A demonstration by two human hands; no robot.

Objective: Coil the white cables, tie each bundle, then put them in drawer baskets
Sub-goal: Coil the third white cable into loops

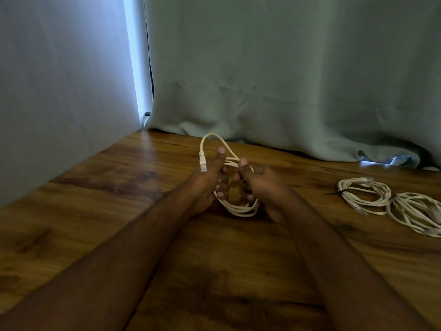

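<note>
White panel [59, 91]: left of our grip we see a smooth, flat, pale wall with a bright strip of light along its right edge.
Wood table [95, 192]: under our grip we see a glossy brown tabletop with dark streaky grain, and our two bare forearms reach across it.
Left hand [207, 180]: we curl its fingers round the left side of the coil, thumb pointing up; it is closed on the cable.
Plug end [202, 164]: just left of our left thumb hangs a clear, boxy connector on a short white boot, at the tip of a free loop that arches up above both thumbs.
Held cable [241, 209]: between our hands we see a thin, round white cord wound into several loops; the bottom of the coil sags below our fingers, close to the table, and we cannot tell whether it touches.
Right hand [260, 185]: we wrap its fingers round the right side of the same coil, thumb raised beside the left one; it too grips the cable.
Curtain [286, 80]: behind our grip a soft grey-green cloth hangs in folds and bunches on the table's far edge.
Tied coil [364, 195]: well right of our grip lies a flat white bundle, cinched by a dark tie on its left.
Second coil [417, 213]: touching that bundle's right side lies a looser white coil, cut off by the frame edge.
</note>
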